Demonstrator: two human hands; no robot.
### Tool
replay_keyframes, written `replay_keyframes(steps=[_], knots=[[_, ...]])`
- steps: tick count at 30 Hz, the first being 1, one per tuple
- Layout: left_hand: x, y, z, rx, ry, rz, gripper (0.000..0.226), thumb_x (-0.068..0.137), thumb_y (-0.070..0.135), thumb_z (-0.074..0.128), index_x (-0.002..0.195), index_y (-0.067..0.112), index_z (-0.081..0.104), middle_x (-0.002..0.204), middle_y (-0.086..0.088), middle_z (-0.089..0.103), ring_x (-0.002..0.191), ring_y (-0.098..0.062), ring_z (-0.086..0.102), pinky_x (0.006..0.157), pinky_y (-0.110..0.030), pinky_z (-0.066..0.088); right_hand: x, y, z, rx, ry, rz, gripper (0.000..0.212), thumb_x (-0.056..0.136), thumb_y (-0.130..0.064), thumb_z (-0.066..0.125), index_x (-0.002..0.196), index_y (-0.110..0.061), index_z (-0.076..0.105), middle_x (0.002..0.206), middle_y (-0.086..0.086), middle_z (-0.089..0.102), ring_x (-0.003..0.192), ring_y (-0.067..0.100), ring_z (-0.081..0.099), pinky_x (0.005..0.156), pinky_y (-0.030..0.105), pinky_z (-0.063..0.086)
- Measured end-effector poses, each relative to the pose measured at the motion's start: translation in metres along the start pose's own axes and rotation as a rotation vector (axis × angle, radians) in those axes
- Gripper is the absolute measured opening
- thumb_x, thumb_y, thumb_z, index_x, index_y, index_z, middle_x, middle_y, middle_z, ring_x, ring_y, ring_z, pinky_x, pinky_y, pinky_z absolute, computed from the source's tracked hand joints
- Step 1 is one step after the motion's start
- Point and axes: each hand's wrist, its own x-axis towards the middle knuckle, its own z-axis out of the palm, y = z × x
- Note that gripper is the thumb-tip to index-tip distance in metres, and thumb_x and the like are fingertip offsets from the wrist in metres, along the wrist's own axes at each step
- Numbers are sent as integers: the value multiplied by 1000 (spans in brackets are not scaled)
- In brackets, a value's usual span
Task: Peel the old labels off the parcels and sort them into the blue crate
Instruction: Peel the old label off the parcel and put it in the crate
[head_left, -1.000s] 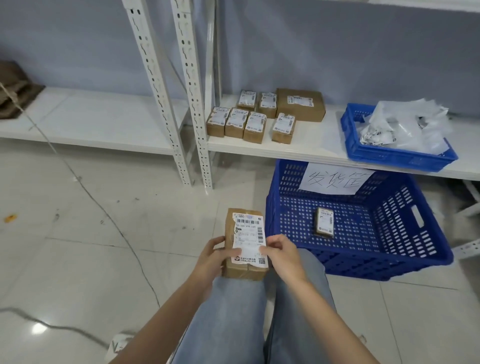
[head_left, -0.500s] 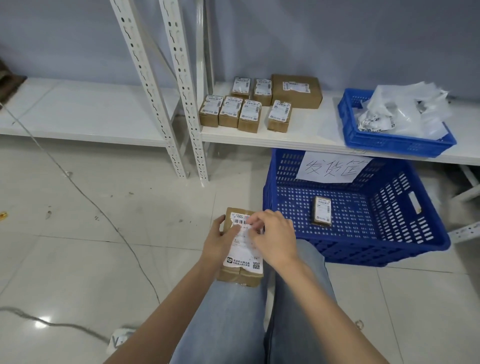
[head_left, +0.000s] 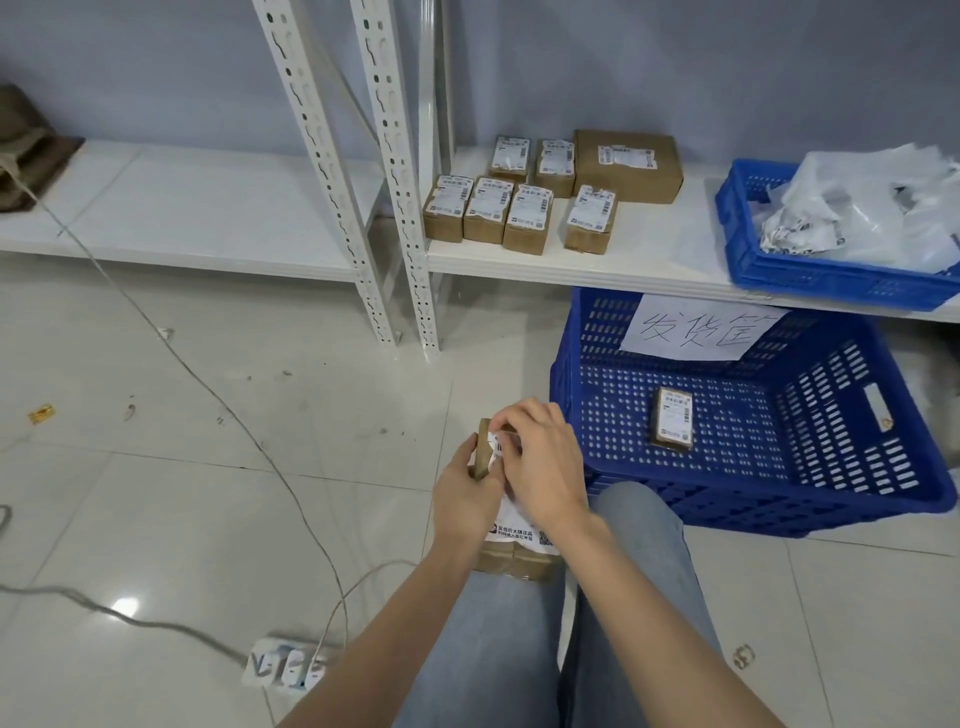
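L hand grips parcel side, R hand pinching label

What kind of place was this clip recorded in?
Most likely a small parcel packing or dispatch room. Labelled cardboard parcels sit on white slotted metal shelving, a blue crate with a handwritten paper sign stands on the tiled floor, and a smaller blue crate holds peeled label scraps.

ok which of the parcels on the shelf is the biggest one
The wide brown parcel at the back right of the group on the shelf; the six others are small, narrow boxes.
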Motion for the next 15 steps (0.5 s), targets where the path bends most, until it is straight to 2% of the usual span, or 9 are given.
replay_keyframes(steps=[2, 4, 9, 15], knots=[[0, 0, 1, -34, -4, 0, 45, 98, 25, 57, 142, 24, 50, 86, 4, 66, 69, -4, 59, 52, -6, 41, -1, 2, 2, 26, 11, 20, 15, 96, -16, 54, 97, -24, 66, 105, -10, 56, 100, 12, 45, 87, 30, 40], [0, -1, 2, -50, -5, 6, 46, 97, 24, 57, 143, 23, 50, 85, 6, 65, 69, -3, 59, 52, -5, 41, -1, 4, 2, 48, 21, 34, 12, 96, -18, 55, 96, -24, 66, 105, -11, 55, 100, 11, 44, 87, 29, 39], [1, -3, 4, -71, 3, 5, 45, 97, 26, 59, 141, 24, 52, 97, 0, 69, 69, -3, 57, 52, -4, 41, 1, 8, 5, 60, 15, 50, 9, 95, -20, 58, 95, -24, 66, 105, -11, 54, 99, 13, 43, 83, 25, 35], [1, -4, 5, -101, 3, -8, 43, 97, 25, 59, 139, 24, 54, 70, 7, 57, 48, 2, 51, 45, -7, 37, 6, 12, 5, -18, -67, 19, 10, 96, -21, 53, 98, -23, 63, 110, -8, 50, 104, 14, 41, 88, 25, 33]])
